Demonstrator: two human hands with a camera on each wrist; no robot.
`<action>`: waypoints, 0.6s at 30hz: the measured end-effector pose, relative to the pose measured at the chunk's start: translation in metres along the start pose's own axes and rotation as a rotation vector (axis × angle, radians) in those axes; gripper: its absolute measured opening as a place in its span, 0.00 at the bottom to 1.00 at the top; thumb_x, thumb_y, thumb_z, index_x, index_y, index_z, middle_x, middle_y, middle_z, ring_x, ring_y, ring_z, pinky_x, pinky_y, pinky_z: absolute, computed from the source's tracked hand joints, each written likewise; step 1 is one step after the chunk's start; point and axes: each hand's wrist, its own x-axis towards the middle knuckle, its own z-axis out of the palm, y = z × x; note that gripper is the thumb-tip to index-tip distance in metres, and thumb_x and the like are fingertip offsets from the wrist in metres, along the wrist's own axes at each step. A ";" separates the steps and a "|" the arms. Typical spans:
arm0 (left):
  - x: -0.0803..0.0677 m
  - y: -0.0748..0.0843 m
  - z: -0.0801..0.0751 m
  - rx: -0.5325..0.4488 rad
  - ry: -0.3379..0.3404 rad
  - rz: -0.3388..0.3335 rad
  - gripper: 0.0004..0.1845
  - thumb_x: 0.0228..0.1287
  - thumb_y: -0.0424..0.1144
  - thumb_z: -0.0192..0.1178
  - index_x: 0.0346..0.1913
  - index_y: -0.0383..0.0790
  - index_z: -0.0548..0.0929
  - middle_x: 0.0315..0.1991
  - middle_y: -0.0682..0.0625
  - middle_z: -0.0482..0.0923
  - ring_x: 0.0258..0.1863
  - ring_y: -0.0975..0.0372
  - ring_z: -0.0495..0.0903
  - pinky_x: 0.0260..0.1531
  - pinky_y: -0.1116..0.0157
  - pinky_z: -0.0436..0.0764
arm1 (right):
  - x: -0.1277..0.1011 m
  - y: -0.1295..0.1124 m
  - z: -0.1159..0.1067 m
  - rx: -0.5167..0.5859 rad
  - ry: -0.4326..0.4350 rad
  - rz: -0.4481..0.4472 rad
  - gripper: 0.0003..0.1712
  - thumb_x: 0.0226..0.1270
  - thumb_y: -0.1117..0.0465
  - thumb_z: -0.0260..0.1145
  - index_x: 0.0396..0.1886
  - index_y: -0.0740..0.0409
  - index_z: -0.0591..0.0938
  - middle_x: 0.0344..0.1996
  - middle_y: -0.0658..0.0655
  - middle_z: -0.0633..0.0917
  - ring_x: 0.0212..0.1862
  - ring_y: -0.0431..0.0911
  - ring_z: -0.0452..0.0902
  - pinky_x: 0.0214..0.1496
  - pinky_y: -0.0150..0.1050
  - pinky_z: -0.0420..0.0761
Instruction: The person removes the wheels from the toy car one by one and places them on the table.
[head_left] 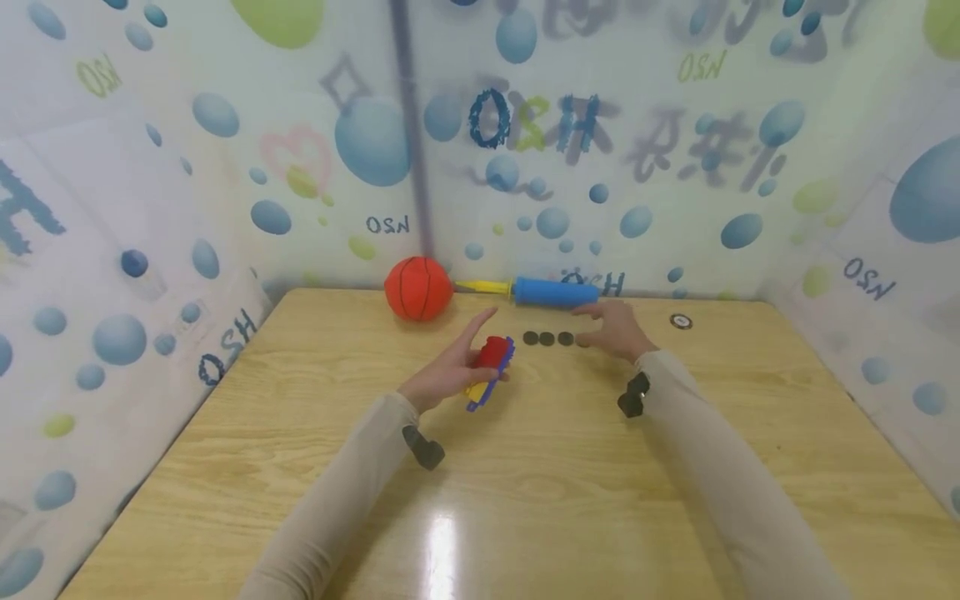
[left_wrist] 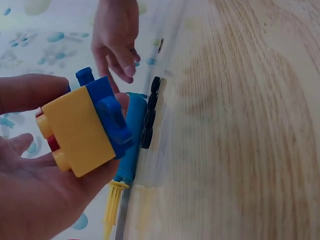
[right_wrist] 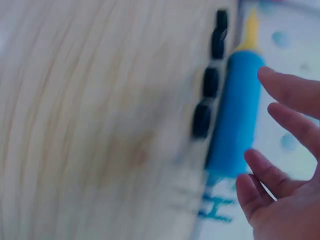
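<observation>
My left hand (head_left: 442, 375) grips a small block toy (head_left: 492, 353), with red and yellow bricks on a blue base, above the table. In the left wrist view, the toy's yellow brick (left_wrist: 77, 132) faces the camera, and blue brackets stick out from the base. My right hand (head_left: 617, 329) hovers with spread, slightly bent fingers at the right end of a row of several black discs (head_left: 547, 339) like toy wheels. In the right wrist view, nothing shows between its fingertips (right_wrist: 253, 159), and the black discs (right_wrist: 202, 120) lie beside a blue pump (right_wrist: 237, 110).
Along the table's back edge sit a red ball (head_left: 418, 288) with black basketball lines and the blue hand pump (head_left: 555, 292) with its yellow nozzle. A round black-and-white disc (head_left: 681, 321) lies at the back right. Printed sheeting (head_left: 480, 192) rises behind the wooden table (head_left: 570, 483).
</observation>
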 end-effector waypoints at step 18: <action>0.009 0.000 0.006 0.211 0.051 -0.117 0.47 0.61 0.41 0.71 0.78 0.60 0.56 0.69 0.45 0.75 0.65 0.51 0.77 0.65 0.47 0.76 | -0.029 -0.084 0.023 0.173 -0.171 -0.308 0.33 0.61 0.60 0.75 0.67 0.52 0.78 0.62 0.57 0.83 0.61 0.57 0.79 0.49 0.45 0.85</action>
